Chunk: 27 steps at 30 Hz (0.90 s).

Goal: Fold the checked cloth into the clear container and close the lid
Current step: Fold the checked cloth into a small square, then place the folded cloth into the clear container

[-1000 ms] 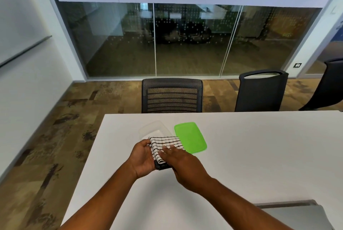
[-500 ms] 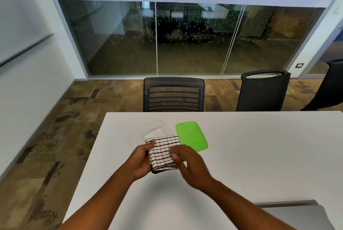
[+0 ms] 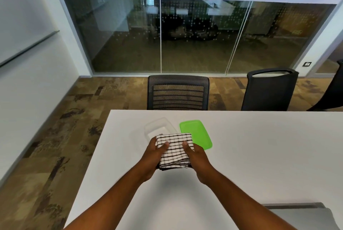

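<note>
The checked cloth (image 3: 175,151), white with black lines, is folded into a thick square bundle. My left hand (image 3: 155,156) grips its left side and my right hand (image 3: 197,159) grips its right side, thumbs on top. The bundle is held just in front of the clear container (image 3: 157,127), whose near end it hides. The container stands lidless on the white table (image 3: 259,146). The green lid (image 3: 194,133) lies flat to the container's right, its near left corner behind the cloth.
A grey object (image 3: 304,215), a laptop or a folder, lies at the table's near right corner. Two black chairs (image 3: 178,92) (image 3: 269,90) stand behind the table's far edge. The table's left edge runs close to the container, with patterned floor beyond.
My right hand moved from on top of the cloth to grip its right side. The bundle is now squared up between both hands and lifted a little toward the container.
</note>
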{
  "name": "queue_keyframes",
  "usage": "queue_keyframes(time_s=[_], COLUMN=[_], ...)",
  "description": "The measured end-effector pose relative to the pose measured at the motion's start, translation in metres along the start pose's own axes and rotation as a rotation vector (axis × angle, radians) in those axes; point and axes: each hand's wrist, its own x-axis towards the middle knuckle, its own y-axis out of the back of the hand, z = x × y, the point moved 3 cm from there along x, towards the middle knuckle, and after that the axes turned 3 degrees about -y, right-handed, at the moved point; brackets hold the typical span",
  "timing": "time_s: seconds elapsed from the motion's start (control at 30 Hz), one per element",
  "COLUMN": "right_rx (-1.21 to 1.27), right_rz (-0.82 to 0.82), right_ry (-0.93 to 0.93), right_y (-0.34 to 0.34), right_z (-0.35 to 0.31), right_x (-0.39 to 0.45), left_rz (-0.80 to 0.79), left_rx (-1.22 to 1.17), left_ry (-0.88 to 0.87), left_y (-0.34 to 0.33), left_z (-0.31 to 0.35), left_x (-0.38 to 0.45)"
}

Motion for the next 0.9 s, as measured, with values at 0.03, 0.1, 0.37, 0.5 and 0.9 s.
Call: queue_keyframes(time_s=[0.03, 0.1, 0.37, 0.5, 0.9], right_rx=[0.005, 0.021, 0.207, 0.331, 0.691], right_rz=[0.009, 0.013, -0.308, -0.388, 0.044], right_ry=[0.01, 0.001, -0.161, -0.208, -0.309], right_y=[0.0, 0.003, 0.015, 0.012, -0.024], right_z=[0.0, 0.001, 0.0, 0.007, 0.028], right_x=[0.0, 0.002, 0.006, 0.011, 0.044], left_rz=[-0.005, -0.057, -0.15, -0.157, 0.112], left_rx=[0.026, 0.068, 0.104, 0.057, 0.047], left_ry=[-0.018, -0.071, -0.121, -0.122, -0.292], left_y=[0.003, 0.009, 0.019, 0.022, 0.015], left_z=[-0.001, -0.001, 0.005, -0.005, -0.031], left_x=[-0.001, -0.003, 0.007, 0.018, 0.058])
